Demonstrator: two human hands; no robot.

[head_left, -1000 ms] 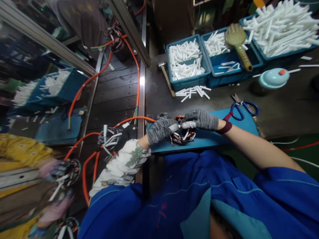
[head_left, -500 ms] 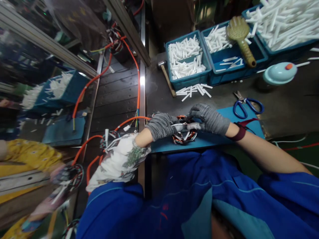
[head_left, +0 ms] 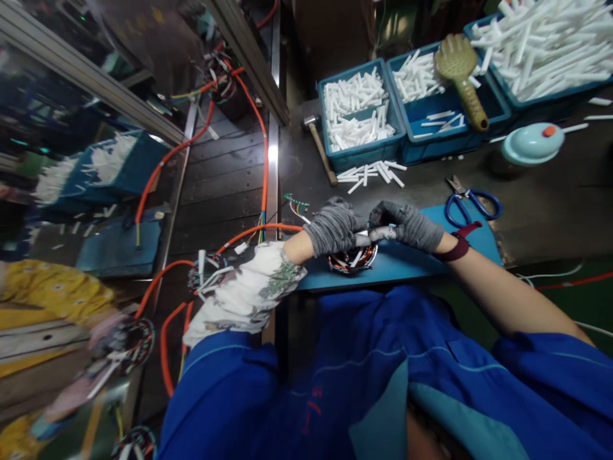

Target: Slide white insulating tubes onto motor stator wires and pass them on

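Note:
A ring-shaped wire-wound coil, like a motor stator [head_left: 353,262], lies on the blue mat [head_left: 412,271], with copper, black and white strands showing. My left hand [head_left: 336,227], in a grey knit glove, is closed above the ring's far side. Its fingertips pinch a short white tube [head_left: 363,236]. Opposite it, my right hand [head_left: 407,227], also gloved, has thumb and fingers pressed together close to the tube's end. What the right fingertips hold is too small to make out. The hands partly hide the far edge of the stator.
Blue bins [head_left: 361,153] of white tubes stand at the back, with a scoop [head_left: 462,80] on one. Nearby are a hammer [head_left: 322,150], loose tubes [head_left: 373,174], scissors [head_left: 467,201] and a lidded cup [head_left: 532,144]. Orange cables [head_left: 265,172] run left, beside a co-worker's hands [head_left: 108,335].
My left hand has shifted right and slightly up, closer to my right hand. The white tube is now between the fingertips of both hands. Coloured wire ends now show beyond my left hand.

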